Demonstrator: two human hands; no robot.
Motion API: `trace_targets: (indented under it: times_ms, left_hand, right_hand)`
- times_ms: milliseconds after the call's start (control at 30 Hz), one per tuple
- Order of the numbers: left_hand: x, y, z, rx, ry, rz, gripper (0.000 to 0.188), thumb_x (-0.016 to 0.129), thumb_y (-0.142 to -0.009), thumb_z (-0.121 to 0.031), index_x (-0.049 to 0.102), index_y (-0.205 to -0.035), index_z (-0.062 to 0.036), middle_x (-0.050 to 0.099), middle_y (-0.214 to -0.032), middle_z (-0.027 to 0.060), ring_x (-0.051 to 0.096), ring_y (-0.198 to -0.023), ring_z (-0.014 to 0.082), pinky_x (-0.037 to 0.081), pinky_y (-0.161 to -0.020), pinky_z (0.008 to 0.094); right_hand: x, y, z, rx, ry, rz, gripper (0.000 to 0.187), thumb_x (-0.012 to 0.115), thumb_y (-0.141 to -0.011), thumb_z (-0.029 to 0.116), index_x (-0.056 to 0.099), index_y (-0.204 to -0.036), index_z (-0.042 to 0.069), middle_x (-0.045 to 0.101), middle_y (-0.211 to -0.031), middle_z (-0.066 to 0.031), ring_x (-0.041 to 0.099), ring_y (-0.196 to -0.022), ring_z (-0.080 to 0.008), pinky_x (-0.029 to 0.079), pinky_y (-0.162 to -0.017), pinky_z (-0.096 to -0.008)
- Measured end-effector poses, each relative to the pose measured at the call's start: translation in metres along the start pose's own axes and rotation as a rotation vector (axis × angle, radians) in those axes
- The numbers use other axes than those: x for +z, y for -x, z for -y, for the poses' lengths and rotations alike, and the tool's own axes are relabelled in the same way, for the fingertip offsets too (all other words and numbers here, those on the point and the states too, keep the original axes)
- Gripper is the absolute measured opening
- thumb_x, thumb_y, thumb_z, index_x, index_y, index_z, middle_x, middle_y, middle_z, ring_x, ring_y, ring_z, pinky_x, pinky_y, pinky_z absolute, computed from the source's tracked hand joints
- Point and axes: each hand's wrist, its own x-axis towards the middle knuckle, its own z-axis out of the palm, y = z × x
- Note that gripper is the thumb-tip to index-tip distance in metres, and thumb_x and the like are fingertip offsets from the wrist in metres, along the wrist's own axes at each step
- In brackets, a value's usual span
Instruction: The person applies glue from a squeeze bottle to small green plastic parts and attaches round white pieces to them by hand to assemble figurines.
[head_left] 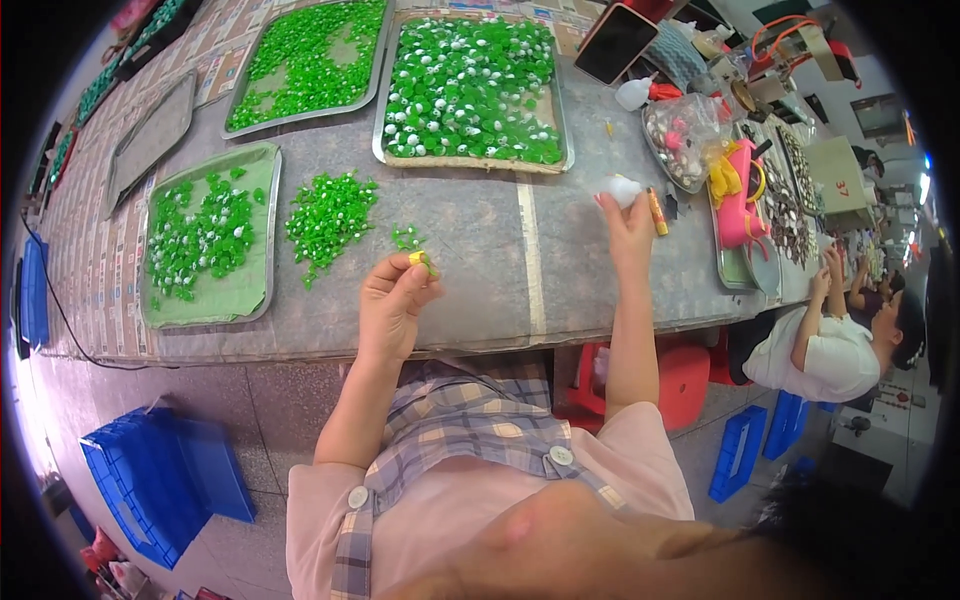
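My left hand [393,308] is raised over the near edge of the table, thumb and forefinger pinched on a small green piece [430,267]. Something yellow shows at the forefinger's tip. Just beyond lies a little cluster of green pieces [407,238], with a larger loose pile of green and white pieces [330,220] to its left. Farther right, my right hand [629,232] has its fingers closed around a small white rounded thing [622,189], whose exact kind I cannot make out. Beside those fingers lies a thin yellow-orange tube [657,212].
Metal trays of green and white pieces stand left [265,300], far left [232,118] and far middle [567,150]. An empty tray [150,130] lies leftmost. A phone [617,43], pink container [738,200] and bagged parts [690,140] stand right. A co-worker [825,350] sits beyond; blue crates [165,480] are below.
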Motion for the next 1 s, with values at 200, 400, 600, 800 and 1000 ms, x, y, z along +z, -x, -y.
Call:
trace_targets:
  times_ms: [200, 400, 600, 800, 1000]
  left_hand:
    - [-0.006, -0.001, 0.005, -0.079, 0.053, -0.012, 0.004, 0.052, -0.074, -0.008, 0.050, -0.077, -0.0051, 0.054, -0.069, 0.0056, 0.053, -0.059, 0.0104, 0.048, -0.055, 0.0221]
    - [-0.005, 0.001, 0.001, -0.099, 0.146, 0.105, 0.008, 0.054, -0.073, -0.011, 0.050, -0.076, -0.0046, 0.054, -0.070, 0.0059, 0.052, -0.060, 0.0102, 0.048, -0.056, 0.0217]
    - [-0.005, 0.003, -0.002, -0.139, 0.117, 0.040, 0.003, 0.052, -0.073, -0.007, 0.053, -0.076, -0.0068, 0.054, -0.068, 0.0033, 0.050, -0.057, 0.0112, 0.042, -0.053, 0.0238]
    - [-0.006, 0.002, -0.001, -0.125, 0.099, 0.043, 0.004, 0.053, -0.073, -0.007, 0.053, -0.077, -0.0065, 0.054, -0.068, 0.0038, 0.051, -0.057, 0.0112, 0.042, -0.052, 0.0232]
    - [-0.006, 0.002, -0.001, -0.127, 0.102, 0.047, 0.004, 0.053, -0.073, -0.008, 0.052, -0.076, -0.0065, 0.054, -0.068, 0.0040, 0.051, -0.057, 0.0109, 0.042, -0.052, 0.0231]
  right_hand:
    - [0.040, 0.056, 0.068, 0.062, -0.283, 0.300, 0.026, 0.061, -0.068, 0.015, 0.047, -0.087, 0.002, 0.050, -0.078, -0.0018, 0.047, -0.070, -0.0066, 0.037, -0.060, -0.0178]
    - [0.056, 0.072, 0.080, -0.090, -0.311, 0.224, 0.033, 0.069, -0.059, 0.013, 0.047, -0.082, 0.003, 0.047, -0.074, 0.0000, 0.045, -0.065, -0.0053, 0.036, -0.056, -0.0169]
    - [0.073, 0.076, 0.090, -0.211, -0.391, 0.129, 0.033, 0.069, -0.059, 0.018, 0.047, -0.079, 0.003, 0.048, -0.071, -0.0013, 0.045, -0.063, -0.0069, 0.035, -0.053, -0.0186]
    - [0.069, 0.081, 0.083, -0.304, -0.092, 0.217, 0.035, 0.066, -0.063, 0.025, 0.045, -0.079, 0.003, 0.041, -0.065, -0.0005, 0.037, -0.058, -0.0061, 0.029, -0.050, -0.0173]
    - [0.069, 0.079, 0.086, -0.316, -0.059, 0.201, 0.031, 0.068, -0.060, 0.019, 0.048, -0.075, 0.001, 0.049, -0.065, -0.0049, 0.045, -0.056, -0.0114, 0.036, -0.049, -0.0214]
